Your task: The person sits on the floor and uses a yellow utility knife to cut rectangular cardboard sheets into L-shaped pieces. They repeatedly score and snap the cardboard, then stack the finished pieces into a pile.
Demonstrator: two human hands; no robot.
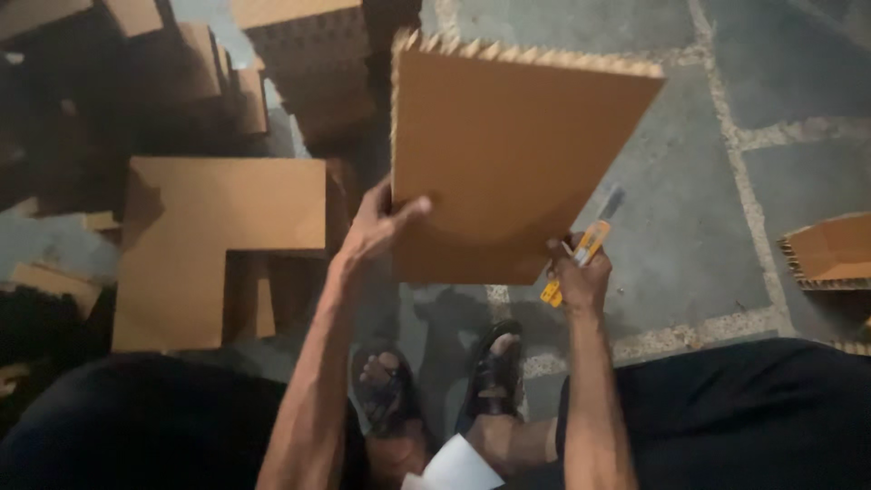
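Note:
A thick brown honeycomb cardboard panel (499, 154) is held up in front of me, its zigzag cut edge showing along the top. My left hand (376, 222) grips its lower left edge, thumb across the face. My right hand (579, 272) is at the panel's lower right corner and holds a yellow utility knife (585, 245) with its blade end pointing up and to the right, beside the panel's edge.
An L-shaped cardboard piece (200, 236) lies on the floor at left, with stacked cardboard blocks (308, 63) behind it. Another honeycomb piece (830, 252) sits at the right edge. My sandalled feet (445, 377) rest on the grey stone-tile floor (726, 181).

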